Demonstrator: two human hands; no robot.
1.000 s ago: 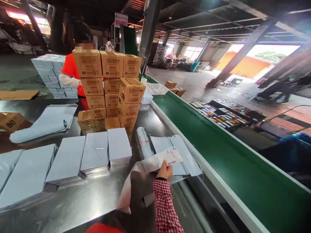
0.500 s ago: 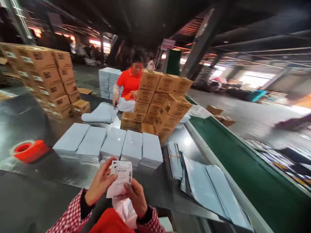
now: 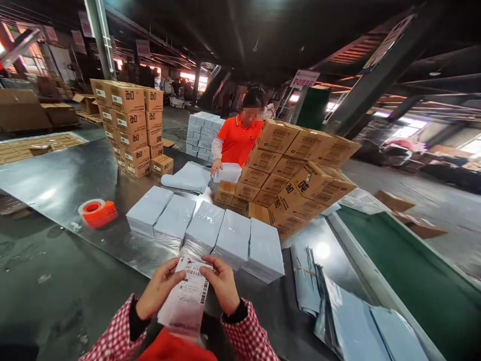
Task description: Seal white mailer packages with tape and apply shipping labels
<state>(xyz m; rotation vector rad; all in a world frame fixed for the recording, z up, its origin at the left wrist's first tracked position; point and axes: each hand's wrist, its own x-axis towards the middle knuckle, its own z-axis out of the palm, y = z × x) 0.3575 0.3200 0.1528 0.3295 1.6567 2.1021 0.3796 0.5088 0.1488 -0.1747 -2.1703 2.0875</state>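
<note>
Both of my hands pinch the top of a white shipping label [image 3: 188, 296] with a barcode, held close to my chest. My left hand [image 3: 158, 288] grips its upper left corner and my right hand [image 3: 221, 283] its upper right corner. Just beyond the label lies a row of several pale blue wrapped parcels [image 3: 205, 233] on the steel table [image 3: 67, 180]. Flat pale blue mailer bags [image 3: 349, 321] lie to my right, near the conveyor.
An orange tape dispenser [image 3: 98, 210] sits at left on the table. Stacked brown cartons [image 3: 296, 175] stand behind the parcels, another stack [image 3: 131, 128] at far left. A person in an orange shirt [image 3: 236, 143] works across the table. A green conveyor belt [image 3: 421, 271] runs along the right.
The view swung left from the conveyor to the table. My right hand brought the label from over the mailer bags to my chest, and my left hand joined it on the label.
</note>
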